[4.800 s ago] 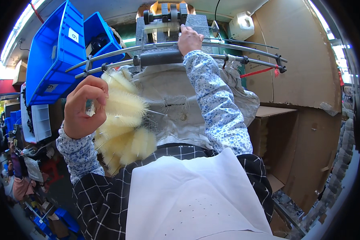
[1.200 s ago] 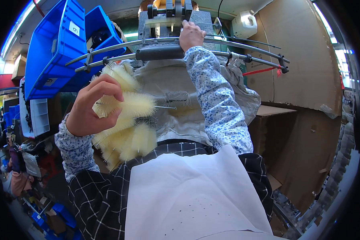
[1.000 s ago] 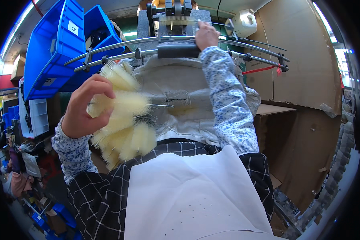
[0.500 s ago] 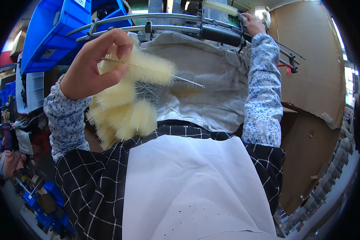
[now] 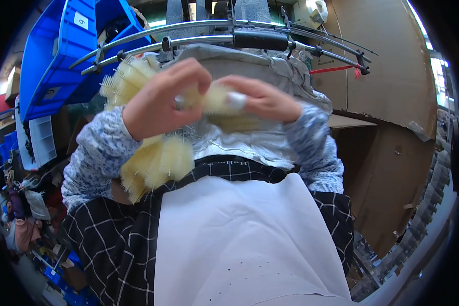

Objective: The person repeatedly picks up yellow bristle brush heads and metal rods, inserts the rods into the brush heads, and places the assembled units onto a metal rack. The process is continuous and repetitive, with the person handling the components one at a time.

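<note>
Two hands [image 5: 158,104], two large blue bins [image 5: 51,56], two metal rails [image 5: 199,40]; brushes [image 5: 160,163] probably five or more.

Below the rails [image 5: 199,40], the left hand [image 5: 160,102] and right hand [image 5: 265,101] are blurring and covering parts of the bristle brush [image 5: 217,100], itself smearing. Above the rails, the machine [image 5: 252,11] is running off the top edge; past their left end, the blue bin [image 5: 48,64] is too.
</note>
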### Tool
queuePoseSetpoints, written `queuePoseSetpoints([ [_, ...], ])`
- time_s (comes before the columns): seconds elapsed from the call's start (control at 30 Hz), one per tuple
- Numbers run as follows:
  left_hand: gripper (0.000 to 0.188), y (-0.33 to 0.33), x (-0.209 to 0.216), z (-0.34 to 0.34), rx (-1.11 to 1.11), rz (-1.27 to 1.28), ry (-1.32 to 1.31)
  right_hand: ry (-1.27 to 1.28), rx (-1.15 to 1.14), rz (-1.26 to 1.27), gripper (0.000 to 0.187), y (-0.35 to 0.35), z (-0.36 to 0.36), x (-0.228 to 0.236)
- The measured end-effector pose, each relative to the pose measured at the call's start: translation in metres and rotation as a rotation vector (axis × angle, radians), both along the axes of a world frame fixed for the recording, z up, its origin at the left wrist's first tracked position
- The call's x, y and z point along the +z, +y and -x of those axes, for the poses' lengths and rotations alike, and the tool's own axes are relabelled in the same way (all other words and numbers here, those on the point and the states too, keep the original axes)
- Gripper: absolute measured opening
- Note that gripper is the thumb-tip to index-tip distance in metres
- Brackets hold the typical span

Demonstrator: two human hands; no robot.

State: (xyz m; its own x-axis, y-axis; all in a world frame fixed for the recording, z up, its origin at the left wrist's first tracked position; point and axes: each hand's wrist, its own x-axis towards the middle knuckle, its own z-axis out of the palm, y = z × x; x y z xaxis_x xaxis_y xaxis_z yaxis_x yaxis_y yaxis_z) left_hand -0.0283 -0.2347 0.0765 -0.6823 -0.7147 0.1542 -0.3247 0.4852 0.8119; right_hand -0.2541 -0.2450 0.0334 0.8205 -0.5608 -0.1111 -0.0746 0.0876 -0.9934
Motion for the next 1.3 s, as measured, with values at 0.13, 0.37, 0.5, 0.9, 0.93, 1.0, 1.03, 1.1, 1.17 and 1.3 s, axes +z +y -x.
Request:
queuePoseSetpoints([
  [0.13, 0.043, 0.017, 0.012, -0.018, 0.160, -0.004, -0.140, 0.095, -0.079, 0.177, 0.028, -0.013, -0.017, -0.018],
  [0.37, 0.040, 0.050, 0.020, -0.070, 0.169, -0.052, -0.877, 1.043, -0.732, 1.148, 0.029, -0.140, 0.036, -0.073],
  [0.5, 0.036, 0.058, 0.015, -0.072, 0.253, -0.145, -0.797, 1.181, -0.680, 1.104, 0.031, -0.155, 0.031, -0.076],
  [0.9, 0.028, 0.043, 0.017, -0.066, 0.230, -0.379, -0.547, 1.160, -0.602, 1.116, 0.034, -0.171, 0.031, -0.086],
  [0.93, 0.027, 0.040, 0.019, -0.065, 0.246, -0.416, -0.517, 1.173, -0.594, 1.112, 0.034, -0.174, 0.031, -0.085],
  [1.0, 0.024, 0.039, 0.018, -0.068, 0.293, -0.336, -0.417, 1.142, -0.604, 1.150, 0.034, -0.172, 0.034, -0.086],
  [1.03, 0.024, 0.038, 0.019, -0.069, 0.314, -0.318, -0.396, 1.126, -0.608, 1.169, 0.034, -0.171, 0.034, -0.085],
  [1.1, 0.022, 0.036, 0.025, -0.071, 0.305, -0.284, -0.406, 1.156, -0.611, 1.200, 0.034, -0.169, 0.032, -0.080],
  [1.17, 0.022, 0.036, 0.019, -0.073, 0.231, -0.210, -0.351, 1.160, -0.612, 1.240, 0.035, -0.168, 0.031, -0.079],
  [1.3, 0.019, 0.031, 0.027, -0.079, 0.103, -0.064, -0.390, 1.150, -0.610, 1.309, 0.036, -0.167, 0.031, -0.076],
])
